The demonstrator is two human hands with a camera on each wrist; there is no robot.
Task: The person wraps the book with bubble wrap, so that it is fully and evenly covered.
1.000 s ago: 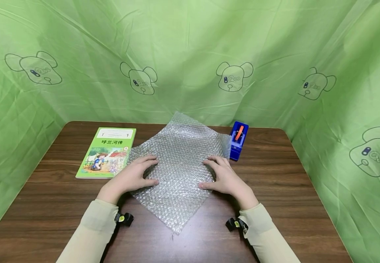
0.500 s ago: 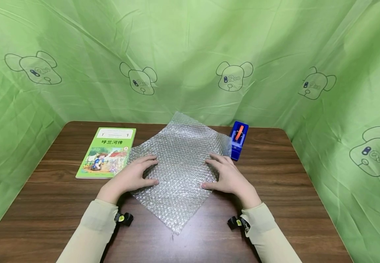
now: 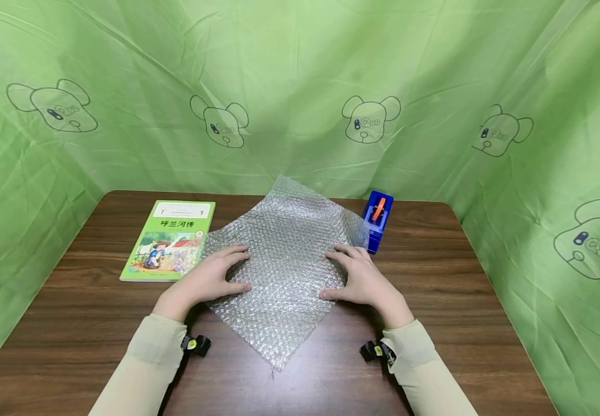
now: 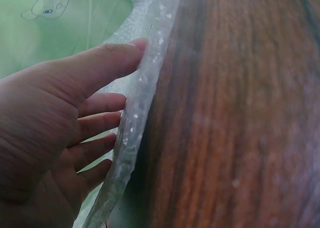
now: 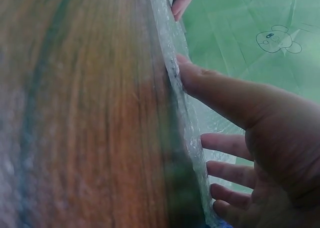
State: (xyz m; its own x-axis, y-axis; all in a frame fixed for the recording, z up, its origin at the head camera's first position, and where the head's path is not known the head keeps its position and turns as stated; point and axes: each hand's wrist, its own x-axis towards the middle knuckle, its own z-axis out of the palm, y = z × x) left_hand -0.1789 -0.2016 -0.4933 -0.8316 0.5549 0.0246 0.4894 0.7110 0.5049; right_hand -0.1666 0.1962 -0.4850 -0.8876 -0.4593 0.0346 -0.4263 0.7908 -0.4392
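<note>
Bubble wrap [image 3: 279, 271]: unfolded, slightly bowed sheet at mid-table, set cornerwise. One corner points to the near edge; the opposite corner shows past the far edge, raised or overhanging (cannot tell which).
Left hand [image 3: 208, 280]: grip wide, thumb and fingers spread, tips meeting the sheet's left side; nothing pinched.
Right hand [image 3: 359, 274]: grip likewise wide, tips meeting the sheet's right side; nothing pinched.
Slip risk: likely if the two hands press unequally, since spread fingertips give little hold on slick film; the sheet could skew or buckle.
Book [image 3: 167, 219]: left part of the table, cover up, near-right portion under the sheet's left corner. Likely fault: dragged along if that corner catches.
Blue case [image 3: 380, 199]: near the far edge, toward the far right corner, overlapped by the sheet's right corner. Likely fault: nudged by a sideways sweep.
Table [image 3: 435, 300]: dark wood-grain top.
Green cloth [image 3: 289, 63]: hangs beyond the far edge and both sides.
</note>
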